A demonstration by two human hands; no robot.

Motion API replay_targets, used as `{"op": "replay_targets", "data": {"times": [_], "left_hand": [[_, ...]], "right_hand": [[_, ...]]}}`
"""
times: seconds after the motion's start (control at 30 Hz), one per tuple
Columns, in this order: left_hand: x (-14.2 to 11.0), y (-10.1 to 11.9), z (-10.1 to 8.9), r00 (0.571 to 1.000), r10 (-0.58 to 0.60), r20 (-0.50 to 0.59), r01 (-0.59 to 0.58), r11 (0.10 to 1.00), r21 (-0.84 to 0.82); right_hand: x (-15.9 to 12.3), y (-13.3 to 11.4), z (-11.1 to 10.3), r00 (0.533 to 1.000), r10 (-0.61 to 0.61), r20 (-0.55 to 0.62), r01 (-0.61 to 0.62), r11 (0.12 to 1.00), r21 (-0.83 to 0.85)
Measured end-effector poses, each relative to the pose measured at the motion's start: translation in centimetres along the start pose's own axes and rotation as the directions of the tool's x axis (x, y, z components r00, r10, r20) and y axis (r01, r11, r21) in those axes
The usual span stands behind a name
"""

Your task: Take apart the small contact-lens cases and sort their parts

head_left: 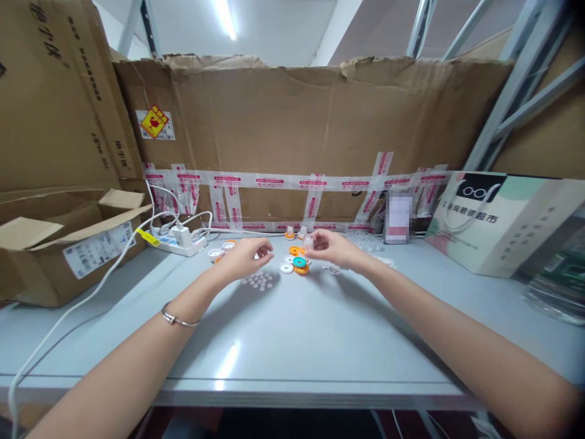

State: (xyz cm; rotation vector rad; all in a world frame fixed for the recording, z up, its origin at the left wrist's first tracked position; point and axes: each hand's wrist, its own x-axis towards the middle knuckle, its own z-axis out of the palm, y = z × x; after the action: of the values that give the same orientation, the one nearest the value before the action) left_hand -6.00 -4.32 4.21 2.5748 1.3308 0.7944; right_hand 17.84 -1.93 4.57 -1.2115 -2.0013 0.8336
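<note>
My right hand (336,249) pinches a small clear plastic piece (308,243) just above a cluster of round parts. In that cluster are an orange disc (295,250), a teal disc (300,262) lying on an orange one, and a white disc (286,268). To the left, my left hand (249,257) hovers with loosely curled fingers, thumb apart, and nothing visible in them. Several small pale round pieces (259,281) lie on the table below it. White cup-like parts (214,254) sit behind its wrist side, partly hidden. A silver bracelet (176,317) circles the left wrist.
Two clear-topped parts, one with an orange base (289,232), stand at the back. Clear pieces (365,239) lie behind my right hand. A phone (398,218), a power strip (176,242), an open carton (41,256), a printed box (493,225) and a bottle (560,274) surround the table (292,341).
</note>
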Motion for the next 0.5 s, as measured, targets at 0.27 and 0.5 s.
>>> {"op": "replay_targets", "data": {"times": [0.27, 0.5], "left_hand": [[-1.0, 2.2, 0.9, 0.939, 0.119, 0.323, -0.061, 0.981, -0.184], [-1.2, 3.2, 2.2, 0.982, 0.056, 0.183, -0.045, 0.997, -0.059]], "right_hand": [[-4.1, 0.4, 3.6, 0.983, -0.026, 0.182, 0.021, 0.999, 0.030], [-3.7, 0.7, 3.6, 0.997, -0.059, 0.055, 0.062, 0.996, -0.063]]}}
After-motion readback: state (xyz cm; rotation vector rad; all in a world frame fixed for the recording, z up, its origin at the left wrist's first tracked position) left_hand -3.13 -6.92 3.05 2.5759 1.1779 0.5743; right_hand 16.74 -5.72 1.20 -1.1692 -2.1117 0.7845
